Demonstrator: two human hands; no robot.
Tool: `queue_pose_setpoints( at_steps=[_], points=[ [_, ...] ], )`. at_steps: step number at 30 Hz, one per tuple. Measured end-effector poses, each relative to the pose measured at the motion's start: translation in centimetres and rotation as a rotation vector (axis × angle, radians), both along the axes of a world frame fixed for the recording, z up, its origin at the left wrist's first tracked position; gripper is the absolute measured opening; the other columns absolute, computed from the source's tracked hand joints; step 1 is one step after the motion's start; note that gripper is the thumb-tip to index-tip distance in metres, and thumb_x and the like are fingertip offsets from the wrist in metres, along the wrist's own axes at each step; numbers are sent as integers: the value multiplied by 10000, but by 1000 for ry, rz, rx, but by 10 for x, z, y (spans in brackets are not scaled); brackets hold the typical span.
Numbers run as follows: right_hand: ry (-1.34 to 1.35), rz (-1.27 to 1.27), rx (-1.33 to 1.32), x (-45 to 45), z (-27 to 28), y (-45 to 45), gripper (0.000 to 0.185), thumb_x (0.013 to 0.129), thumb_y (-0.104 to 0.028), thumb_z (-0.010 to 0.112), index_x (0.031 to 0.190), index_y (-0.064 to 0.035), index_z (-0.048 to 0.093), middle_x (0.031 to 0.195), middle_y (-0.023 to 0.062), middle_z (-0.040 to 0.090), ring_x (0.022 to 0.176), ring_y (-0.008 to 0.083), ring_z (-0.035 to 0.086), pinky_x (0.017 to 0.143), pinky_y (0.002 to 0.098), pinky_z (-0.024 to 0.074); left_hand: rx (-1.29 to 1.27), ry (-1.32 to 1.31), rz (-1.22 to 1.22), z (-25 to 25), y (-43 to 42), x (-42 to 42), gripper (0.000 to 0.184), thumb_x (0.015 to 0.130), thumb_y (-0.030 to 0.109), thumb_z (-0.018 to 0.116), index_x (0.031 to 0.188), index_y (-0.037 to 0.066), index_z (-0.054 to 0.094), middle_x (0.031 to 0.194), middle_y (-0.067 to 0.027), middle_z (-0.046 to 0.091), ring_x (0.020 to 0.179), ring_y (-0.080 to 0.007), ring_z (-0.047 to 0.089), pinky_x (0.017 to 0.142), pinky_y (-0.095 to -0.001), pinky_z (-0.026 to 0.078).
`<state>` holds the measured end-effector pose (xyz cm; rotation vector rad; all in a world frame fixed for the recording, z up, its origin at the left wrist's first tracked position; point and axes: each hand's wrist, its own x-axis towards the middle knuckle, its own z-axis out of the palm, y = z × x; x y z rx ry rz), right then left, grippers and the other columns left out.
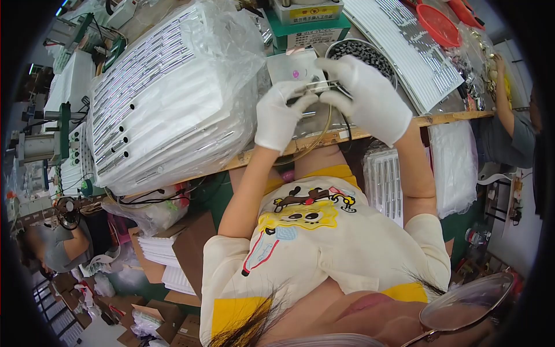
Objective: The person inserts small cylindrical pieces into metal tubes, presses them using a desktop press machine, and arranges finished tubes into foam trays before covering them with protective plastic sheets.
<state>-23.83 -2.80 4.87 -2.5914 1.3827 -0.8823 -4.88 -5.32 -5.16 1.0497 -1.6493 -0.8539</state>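
Note:
My left hand (283, 115), in a white glove, has its thumb and fingers pinched at one end of a small shiny metal part (318, 86). From the other side, my gloved right hand (373, 95) holds the same part between thumb and fingers. Both hands are above the table's front edge. Just behind them is a small white box or block (292, 66) with a pink mark. A round container (388, 53) of small dark pieces sits behind my right hand, partly hidden by it.
Plastic-wrapped trays of metal rods (156, 87) lie at left. More rods in a white tray (399, 52) and a red basket (437, 26) are at right. A green box (309, 32) stands at the back. Other people (509, 124) are visible at both sides.

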Motion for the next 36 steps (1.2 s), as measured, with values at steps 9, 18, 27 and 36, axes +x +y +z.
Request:
queue_pose_setpoints(
  at_steps=[9,18,27,36],
  points=[
    [-286,-262,130,-17,-23,19,337,884,-80,756,1206,-53,660,1005,144,668,872,283,688,783,369,554,173,44,13,-17,-58,-1,347,823,250,842,1099,46,789,1052,-157,761,964,-250,722,875,-337,531],
    [-311,-337,149,-30,-37,23,278,888,-62,751,1155,-35,676,978,140,680,884,275,695,789,359,553,153,-58,-18,-2,-54,-6,284,854,-10,772,1134,-50,742,1018,-106,769,915,-165,730,833,-274,564],
    [-324,-331,131,-30,-45,22,272,886,-67,758,1144,-31,680,980,138,684,881,285,692,790,362,550,84,48,-42,-33,-66,-5,325,823,145,849,1083,-31,766,974,-143,771,867,-178,745,784,-303,564],
    [-320,-347,166,-29,-48,26,256,884,-77,764,1125,-33,691,955,135,677,886,280,692,784,362,547,-29,-160,86,-21,-59,-5,238,798,101,832,1001,-7,770,943,-147,759,815,-272,690,792,-369,521]
  ],
)
